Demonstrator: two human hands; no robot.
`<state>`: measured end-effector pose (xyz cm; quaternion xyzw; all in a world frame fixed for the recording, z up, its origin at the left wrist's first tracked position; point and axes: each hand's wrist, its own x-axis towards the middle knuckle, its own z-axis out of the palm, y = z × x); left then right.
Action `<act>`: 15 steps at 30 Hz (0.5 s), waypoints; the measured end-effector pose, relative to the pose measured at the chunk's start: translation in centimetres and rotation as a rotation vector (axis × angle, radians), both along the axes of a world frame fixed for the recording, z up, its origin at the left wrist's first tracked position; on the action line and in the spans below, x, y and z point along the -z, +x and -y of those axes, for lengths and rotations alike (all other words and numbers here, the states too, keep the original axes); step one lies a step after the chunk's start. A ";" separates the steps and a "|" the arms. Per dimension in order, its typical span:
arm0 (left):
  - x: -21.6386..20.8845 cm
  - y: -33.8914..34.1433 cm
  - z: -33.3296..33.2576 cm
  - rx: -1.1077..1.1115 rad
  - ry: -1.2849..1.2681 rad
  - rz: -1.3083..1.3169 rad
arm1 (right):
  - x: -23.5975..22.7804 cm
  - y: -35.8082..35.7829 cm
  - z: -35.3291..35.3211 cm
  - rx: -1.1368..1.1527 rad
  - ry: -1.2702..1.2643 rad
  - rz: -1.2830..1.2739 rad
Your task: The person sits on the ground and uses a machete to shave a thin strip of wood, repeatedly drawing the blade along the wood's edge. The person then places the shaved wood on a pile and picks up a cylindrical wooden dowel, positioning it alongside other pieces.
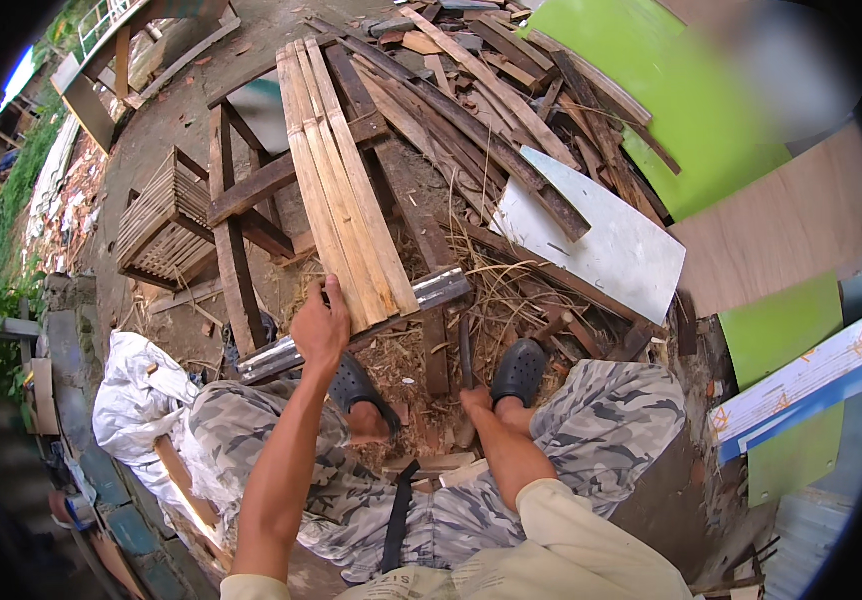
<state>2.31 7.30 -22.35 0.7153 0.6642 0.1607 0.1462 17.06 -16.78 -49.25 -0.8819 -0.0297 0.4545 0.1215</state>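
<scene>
Several pale bamboo slats (pixel 336 190) lie side by side across a dark wooden frame (pixel 251 190), their near ends over a metal-edged crossbar (pixel 441 288). My left hand (pixel 321 325) is closed at the left edge of the nearest slat ends; its fingertips are partly hidden. Low between my feet, my right hand (pixel 474 400) is wrapped round a narrow, dark, blade-like tool (pixel 465 350) that points away from me. A brownish handle end shows below that fist. The tool's exact kind is unclear.
Dark timber lengths (pixel 481 130) are piled at the far right, beside a white panel (pixel 591 235) and green sheets (pixel 721 110). A slatted wooden crate (pixel 166 220) stands left of the frame. Shavings litter the ground around my dark clogs (pixel 519 370). A white sack (pixel 136 390) lies at left.
</scene>
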 end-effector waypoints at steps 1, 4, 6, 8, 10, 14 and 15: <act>-0.1 0.2 0.0 0.005 0.001 0.003 | 0.6 0.4 0.1 -0.108 -0.071 -0.066; 0.1 -0.2 -0.1 0.002 -0.019 -0.012 | -0.3 0.3 -0.2 -0.353 -0.131 -0.117; 0.2 -0.8 -0.3 -0.021 -0.022 0.000 | -4.5 1.1 -2.3 -0.422 -0.102 -0.092; 0.2 -0.3 -0.4 -0.016 -0.029 0.016 | -6.0 3.7 -4.0 -0.364 0.062 0.026; 0.0 -0.3 -0.5 -0.030 -0.034 0.015 | -6.1 7.2 -5.8 -0.324 0.296 0.146; 0.3 -0.7 -0.1 -0.046 -0.083 0.051 | -7.6 15.5 -10.7 -0.210 0.505 0.335; 0.2 -0.4 -0.2 -0.039 -0.086 0.066 | -7.4 18.2 -11.9 -0.240 0.466 0.430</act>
